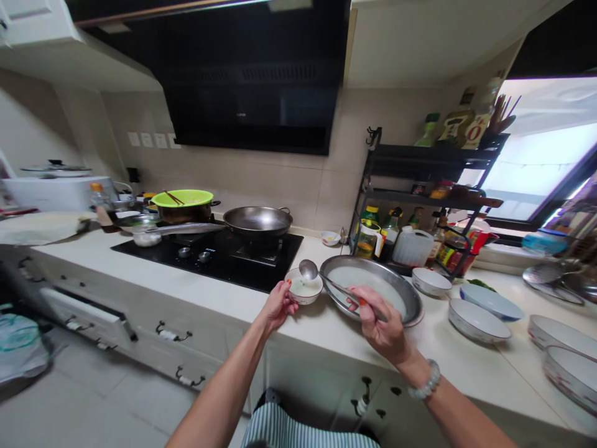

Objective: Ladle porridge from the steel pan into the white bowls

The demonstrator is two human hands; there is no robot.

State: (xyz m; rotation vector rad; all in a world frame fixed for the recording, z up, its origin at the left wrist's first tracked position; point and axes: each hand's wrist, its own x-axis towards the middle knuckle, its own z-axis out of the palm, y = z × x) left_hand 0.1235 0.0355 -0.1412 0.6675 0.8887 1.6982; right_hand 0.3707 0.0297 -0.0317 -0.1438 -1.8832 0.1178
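While the left hand grips the near left side of a small, round white bowl with a thin dark rim, the right hand is wrapped around the slim handle of a silvery metal ladle. Both hands are apart from each other, each clamped on its own item.

The landmark is a wide, round, shiny steel basin holding a whitish liquid. Just left of the basin is the bowl, with some pale liquid inside; whether its base touches the counter, I cannot tell. The ladle's handle crosses above the basin, and its round cup hangs over the bowl's far edge. A pale grey beaded bracelet circles the right wrist, at the basin's near right.

Left of the basin, beyond the bowl, a broad, grey metal wok sits on a black glass hob. Behind the basin and to its right rises a black metal rack with bottles. Right of the basin stands a patterned, shallow white bowl.
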